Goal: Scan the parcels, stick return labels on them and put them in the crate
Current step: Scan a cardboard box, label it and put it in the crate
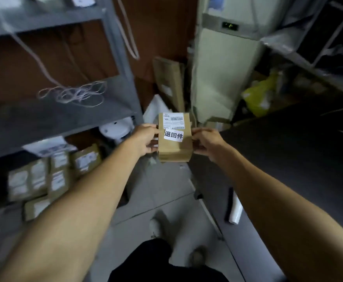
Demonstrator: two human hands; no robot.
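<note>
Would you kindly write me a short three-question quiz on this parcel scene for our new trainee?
1. True or false: the return label is already stuck on the parcel.
2. Which hands hold the parcel? A) left only B) right only C) both
3. Fill in: other brown parcels sit on the ___ to the person's left.

Key: 1 true. 2 C, the left hand and the right hand each have a grip on one side. 3 shelves.
</note>
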